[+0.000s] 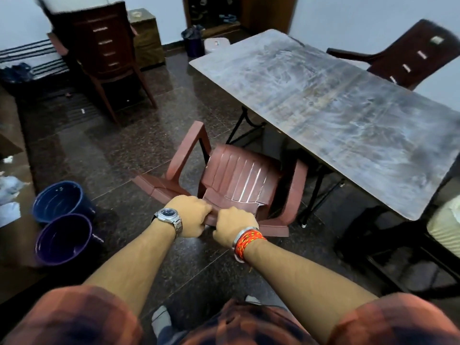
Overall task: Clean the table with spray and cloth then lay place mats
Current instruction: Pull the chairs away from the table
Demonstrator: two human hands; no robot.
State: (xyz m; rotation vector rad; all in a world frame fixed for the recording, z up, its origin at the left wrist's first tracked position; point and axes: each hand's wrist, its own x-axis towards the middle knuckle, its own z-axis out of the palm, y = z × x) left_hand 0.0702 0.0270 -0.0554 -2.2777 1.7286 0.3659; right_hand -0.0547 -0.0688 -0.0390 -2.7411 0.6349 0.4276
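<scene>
The long table stretches from the middle to the right, its grey-brown top streaked with pale wipe marks and bare of objects. A reddish-brown plastic armchair stands beside the table's near long edge, its back toward me. My left hand, with a wristwatch, and my right hand, with a red-orange thread band and a metal bangle, both grip the top edge of the chair's backrest, side by side. No spray bottle, cloth or place mat is in view.
Two dark blue and purple buckets stand on the dark granite floor at my left. Stacked brown chairs are at the back left, and another dark chair is behind the table. A cream chair shows at the right edge.
</scene>
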